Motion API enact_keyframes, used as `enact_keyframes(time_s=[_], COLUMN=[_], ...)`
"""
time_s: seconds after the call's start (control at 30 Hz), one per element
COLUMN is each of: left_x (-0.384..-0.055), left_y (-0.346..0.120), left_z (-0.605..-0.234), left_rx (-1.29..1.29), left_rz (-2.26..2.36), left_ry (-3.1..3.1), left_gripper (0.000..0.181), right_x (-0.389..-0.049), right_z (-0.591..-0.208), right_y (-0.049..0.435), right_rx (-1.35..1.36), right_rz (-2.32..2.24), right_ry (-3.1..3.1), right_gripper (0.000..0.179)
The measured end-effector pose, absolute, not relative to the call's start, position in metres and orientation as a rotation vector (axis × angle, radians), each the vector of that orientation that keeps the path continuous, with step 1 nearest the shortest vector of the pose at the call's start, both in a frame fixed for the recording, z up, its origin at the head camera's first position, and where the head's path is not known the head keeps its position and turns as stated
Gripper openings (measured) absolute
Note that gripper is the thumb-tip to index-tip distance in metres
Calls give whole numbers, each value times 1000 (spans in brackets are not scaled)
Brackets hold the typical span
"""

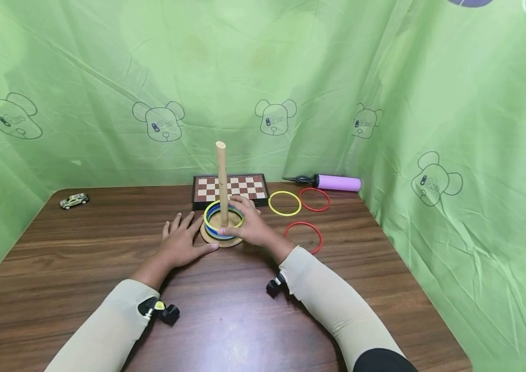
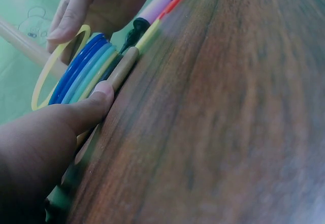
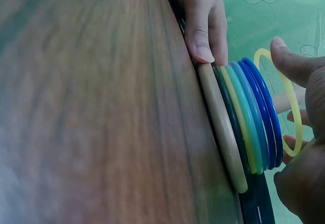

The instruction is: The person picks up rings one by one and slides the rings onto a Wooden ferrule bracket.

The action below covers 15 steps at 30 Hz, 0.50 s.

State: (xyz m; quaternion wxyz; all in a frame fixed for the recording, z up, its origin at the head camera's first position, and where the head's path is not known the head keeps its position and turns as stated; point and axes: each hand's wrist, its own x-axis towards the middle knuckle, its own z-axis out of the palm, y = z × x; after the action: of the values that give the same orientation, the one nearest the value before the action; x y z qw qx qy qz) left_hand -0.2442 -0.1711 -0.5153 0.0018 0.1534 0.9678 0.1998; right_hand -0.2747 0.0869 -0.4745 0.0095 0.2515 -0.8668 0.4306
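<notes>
A wooden peg [image 1: 222, 181] rises from a round wooden base [image 1: 222, 244] on the table. Several rings lie stacked around it; in the right wrist view they run from dark green through pale yellow, turquoise and light blue to dark blue [image 3: 277, 132]. Just above this stack, a yellow ring [image 3: 297, 117] encircles the peg, slightly tilted and apart from the top blue ring. My right hand [image 1: 252, 223] pinches that yellow ring between thumb and fingers. With fingers spread, my left hand [image 1: 178, 248] rests at the base's left side, its thumb [image 2: 104, 91] touching the rim.
A checkered game board [image 1: 254, 187] lies behind the peg. To the right are another yellow ring [image 1: 284, 214], a red ring [image 1: 315, 210], a nearer red ring [image 1: 321, 240] and a purple hand pump [image 1: 339, 182]. A toy car [image 1: 74, 200] stands far left. Green curtains [image 1: 225, 62] surround the table.
</notes>
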Motion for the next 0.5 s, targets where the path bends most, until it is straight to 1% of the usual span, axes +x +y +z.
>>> enact_keyframes(time_s=[0.5], left_x=[-245], left_y=[-171], left_z=[-515], left_rx=[484], left_rz=[621], left_ry=[3034], left_gripper=[111], right_x=[-273], right_z=[-476], right_y=[87], right_rx=[787], right_rz=[1322], right_ry=[-2740], right_gripper=[90])
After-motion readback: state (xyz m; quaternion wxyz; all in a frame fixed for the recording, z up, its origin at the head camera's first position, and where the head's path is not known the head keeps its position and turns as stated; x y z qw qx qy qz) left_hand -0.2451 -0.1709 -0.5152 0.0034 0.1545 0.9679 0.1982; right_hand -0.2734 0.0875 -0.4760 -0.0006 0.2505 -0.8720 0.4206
